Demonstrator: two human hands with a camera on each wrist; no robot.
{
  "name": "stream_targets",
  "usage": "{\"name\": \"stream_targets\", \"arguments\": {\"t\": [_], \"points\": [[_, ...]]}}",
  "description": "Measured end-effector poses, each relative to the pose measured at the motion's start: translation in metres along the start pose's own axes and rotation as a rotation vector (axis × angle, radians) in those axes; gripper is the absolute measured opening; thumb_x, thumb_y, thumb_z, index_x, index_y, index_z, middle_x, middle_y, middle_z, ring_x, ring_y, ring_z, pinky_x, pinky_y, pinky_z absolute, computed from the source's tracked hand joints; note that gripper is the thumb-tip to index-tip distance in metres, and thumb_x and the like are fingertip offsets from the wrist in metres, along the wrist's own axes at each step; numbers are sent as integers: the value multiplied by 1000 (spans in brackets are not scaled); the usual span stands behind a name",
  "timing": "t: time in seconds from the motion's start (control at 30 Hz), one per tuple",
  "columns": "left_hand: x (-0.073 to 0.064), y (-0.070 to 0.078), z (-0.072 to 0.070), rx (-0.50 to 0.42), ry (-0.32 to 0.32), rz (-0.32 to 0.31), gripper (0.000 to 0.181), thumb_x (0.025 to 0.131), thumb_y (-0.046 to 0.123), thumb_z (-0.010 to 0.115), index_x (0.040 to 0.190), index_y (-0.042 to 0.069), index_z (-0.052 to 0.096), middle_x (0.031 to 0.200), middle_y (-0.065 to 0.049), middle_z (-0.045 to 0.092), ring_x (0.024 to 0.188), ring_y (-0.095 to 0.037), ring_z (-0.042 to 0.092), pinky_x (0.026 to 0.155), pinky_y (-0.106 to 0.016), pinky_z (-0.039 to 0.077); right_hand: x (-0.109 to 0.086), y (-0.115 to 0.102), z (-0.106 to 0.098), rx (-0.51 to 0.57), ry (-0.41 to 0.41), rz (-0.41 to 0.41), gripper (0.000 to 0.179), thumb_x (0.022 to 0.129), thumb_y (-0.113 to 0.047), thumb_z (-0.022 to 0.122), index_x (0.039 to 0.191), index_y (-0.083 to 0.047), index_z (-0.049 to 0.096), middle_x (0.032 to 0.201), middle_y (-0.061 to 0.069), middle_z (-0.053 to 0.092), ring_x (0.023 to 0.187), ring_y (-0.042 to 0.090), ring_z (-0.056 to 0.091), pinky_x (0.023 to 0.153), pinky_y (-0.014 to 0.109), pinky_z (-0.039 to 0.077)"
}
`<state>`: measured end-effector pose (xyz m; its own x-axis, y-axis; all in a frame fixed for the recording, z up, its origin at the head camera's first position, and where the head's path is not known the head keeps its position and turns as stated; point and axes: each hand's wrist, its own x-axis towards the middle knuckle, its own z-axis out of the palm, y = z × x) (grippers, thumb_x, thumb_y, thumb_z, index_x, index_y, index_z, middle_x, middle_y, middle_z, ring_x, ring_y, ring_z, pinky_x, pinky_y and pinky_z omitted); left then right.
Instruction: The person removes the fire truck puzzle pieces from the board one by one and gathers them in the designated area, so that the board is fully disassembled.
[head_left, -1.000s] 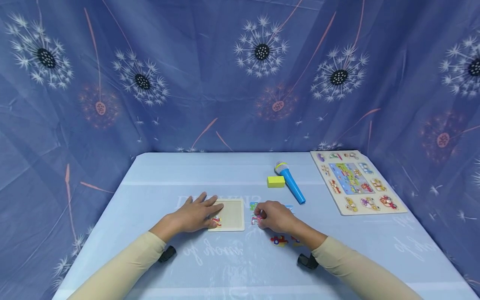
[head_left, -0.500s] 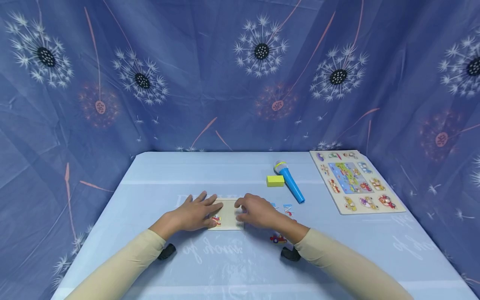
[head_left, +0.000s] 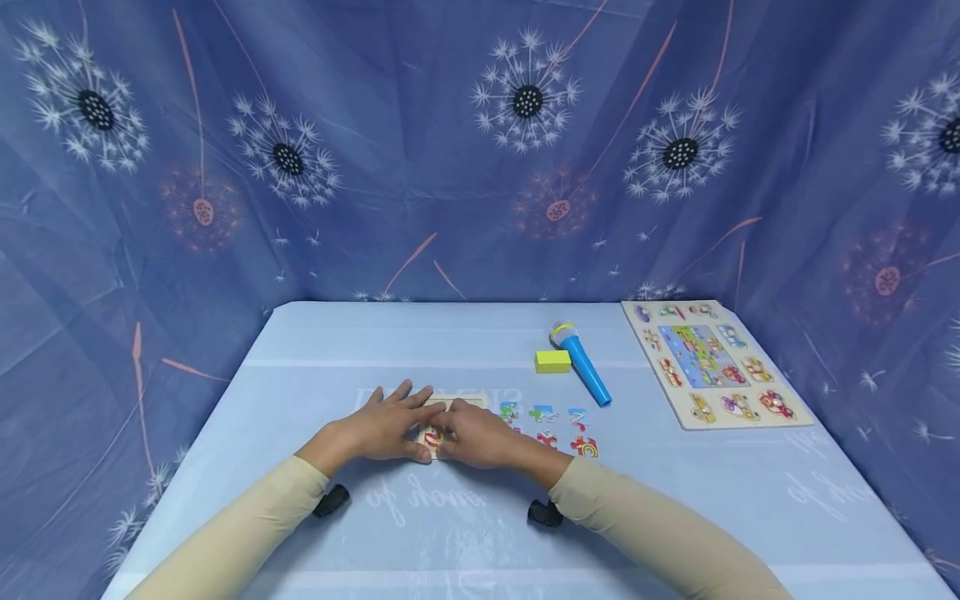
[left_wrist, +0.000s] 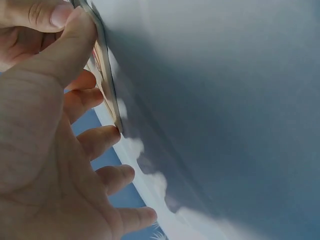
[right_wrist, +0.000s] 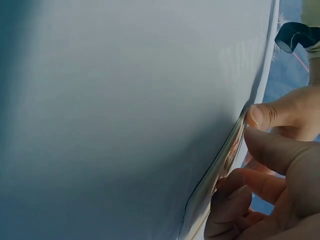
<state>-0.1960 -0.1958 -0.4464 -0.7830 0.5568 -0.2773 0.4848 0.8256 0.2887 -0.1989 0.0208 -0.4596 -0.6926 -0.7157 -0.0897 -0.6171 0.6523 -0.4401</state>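
Observation:
My left hand (head_left: 386, 427) lies with spread fingers on the left side of a shallow wooden puzzle tray (head_left: 468, 401), its thumb at the near edge. Over the same tray, the curled fingers and thumb of my right hand (head_left: 480, 437) come close to the left thumb and pinch a puzzle piece, mostly hidden by the fingers. Red and yellow picture (head_left: 432, 437) shows in the tray's near left corner between the hands. In the right wrist view, the thumb and bent fingers are right at the tray's edge (right_wrist: 202, 200).
Several loose puzzle pieces (head_left: 543, 414) lie right of the tray, some behind the right forearm. Farther back are a yellow block (head_left: 552, 362) and a blue toy microphone (head_left: 585, 367). A large picture puzzle board (head_left: 678, 404) lies at the table's right side.
My right hand has moved left from the loose pieces, across the tray to beside the left thumb. The left hand has stayed on the tray.

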Motion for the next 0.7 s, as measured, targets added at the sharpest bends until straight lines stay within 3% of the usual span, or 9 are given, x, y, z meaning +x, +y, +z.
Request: {"name": "stream_targets", "arguments": {"t": [0.23, 0.47, 0.57, 0.7], "points": [[1, 0, -1, 3, 1, 2, 84, 87, 60, 70, 159, 27, 40, 169, -7, 22, 156, -44, 9, 114, -76, 11, 1, -5, 1, 1, -6, 5, 31, 92, -20, 74, 124, -17, 71, 100, -3, 57, 87, 8, 48, 70, 24, 41], [1, 1, 0, -4, 7, -15, 85, 86, 59, 73, 157, 21, 44, 169, -9, 23, 155, -44, 11, 113, -76, 12, 5, -4, 3, 184, 45, 84, 34, 84, -9, 79, 117, -14, 69, 103, -1, 61, 90, 8, 50, 78, 25, 46], [1, 1, 1, -8, 7, -23, 86, 86, 59, 73, 157, 19, 44, 169, -8, 22, 155, -43, 10, 114, -76, 12, 7, -4, 3, 276, 67, 97, 35, 81, -1, 79, 111, -13, 67, 92, -1, 63, 83, 9, 53, 73, 26, 46], [1, 0, 2, -6, 4, -23, 86, 86, 59, 73, 156, 19, 44, 169, -7, 22, 155, -43, 11, 114, -76, 13, 7, -4, 4, 322, 63, 116, 36, 80, 2, 80, 109, -14, 65, 84, -3, 61, 74, 9, 54, 66, 26, 45]]}}
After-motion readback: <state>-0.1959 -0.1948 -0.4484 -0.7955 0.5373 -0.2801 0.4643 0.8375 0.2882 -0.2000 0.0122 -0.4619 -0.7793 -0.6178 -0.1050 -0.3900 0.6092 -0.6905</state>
